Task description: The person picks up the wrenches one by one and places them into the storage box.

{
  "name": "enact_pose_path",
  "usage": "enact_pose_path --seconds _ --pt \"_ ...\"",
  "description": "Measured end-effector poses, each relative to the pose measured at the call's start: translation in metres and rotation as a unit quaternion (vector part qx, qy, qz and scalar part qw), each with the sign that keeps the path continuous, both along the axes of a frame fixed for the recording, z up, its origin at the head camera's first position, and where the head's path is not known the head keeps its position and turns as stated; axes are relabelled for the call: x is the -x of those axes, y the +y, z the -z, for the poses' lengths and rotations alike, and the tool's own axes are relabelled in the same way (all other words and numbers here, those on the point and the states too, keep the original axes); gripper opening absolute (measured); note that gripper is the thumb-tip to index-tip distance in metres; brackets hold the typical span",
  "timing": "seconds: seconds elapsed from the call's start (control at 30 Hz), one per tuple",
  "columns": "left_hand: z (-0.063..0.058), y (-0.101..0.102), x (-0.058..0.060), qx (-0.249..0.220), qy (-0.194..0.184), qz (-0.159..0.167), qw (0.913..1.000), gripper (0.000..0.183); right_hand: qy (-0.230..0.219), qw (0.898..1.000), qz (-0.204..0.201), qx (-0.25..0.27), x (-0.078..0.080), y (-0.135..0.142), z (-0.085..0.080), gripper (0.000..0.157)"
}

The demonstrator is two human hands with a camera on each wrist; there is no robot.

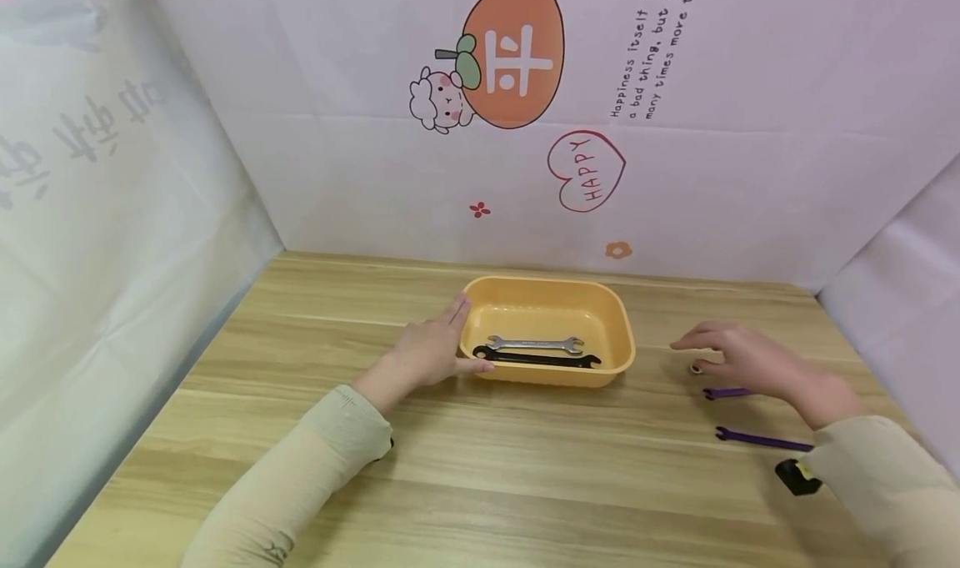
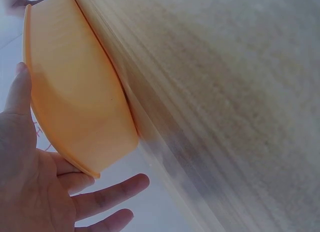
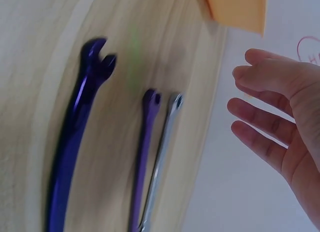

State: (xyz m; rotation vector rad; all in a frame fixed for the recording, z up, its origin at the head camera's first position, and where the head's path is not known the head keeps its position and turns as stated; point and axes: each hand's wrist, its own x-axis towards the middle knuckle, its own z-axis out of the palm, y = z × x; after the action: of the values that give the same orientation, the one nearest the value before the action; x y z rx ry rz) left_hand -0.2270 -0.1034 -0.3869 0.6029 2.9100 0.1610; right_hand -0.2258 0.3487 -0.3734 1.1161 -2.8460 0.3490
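Observation:
My left hand (image 1: 427,351) touches the left end of a yellow plastic basin (image 1: 555,375). Its thumb lies on the front rim and its fingers on the end rim; the ring and little fingers stretch out straight in the left wrist view. Inside the basin lie a silver wrench (image 1: 534,345) and a black wrench (image 1: 536,358). My right hand (image 1: 757,364) hovers over the table to the right, fingers loosely bent, holding nothing. Beneath and beside it lie a silver wrench (image 3: 163,137), a purple wrench (image 3: 143,157) and a dark purple wrench (image 1: 761,440).
A black object with a yellow patch (image 1: 798,477) sits by the right sleeve, partly covered by it. Something small and dark (image 1: 391,443) shows beside the left cuff. A printed white cloth (image 1: 360,176) stands along the back edge of the wooden table (image 1: 525,485), with white sheets at both sides.

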Motion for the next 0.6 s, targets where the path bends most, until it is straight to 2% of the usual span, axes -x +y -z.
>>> enact_pose_path --seconds 0.2,0.6 --pt "0.0 0.0 0.0 -0.004 -0.001 -0.001 1.0 0.117 -0.038 0.999 0.027 -0.005 -0.002 0.013 0.004 0.033" --pt "-0.002 0.0 0.0 -0.004 -0.003 -0.003 1.0 0.117 -0.038 0.998 0.051 -0.015 -0.005 0.033 0.012 0.036"
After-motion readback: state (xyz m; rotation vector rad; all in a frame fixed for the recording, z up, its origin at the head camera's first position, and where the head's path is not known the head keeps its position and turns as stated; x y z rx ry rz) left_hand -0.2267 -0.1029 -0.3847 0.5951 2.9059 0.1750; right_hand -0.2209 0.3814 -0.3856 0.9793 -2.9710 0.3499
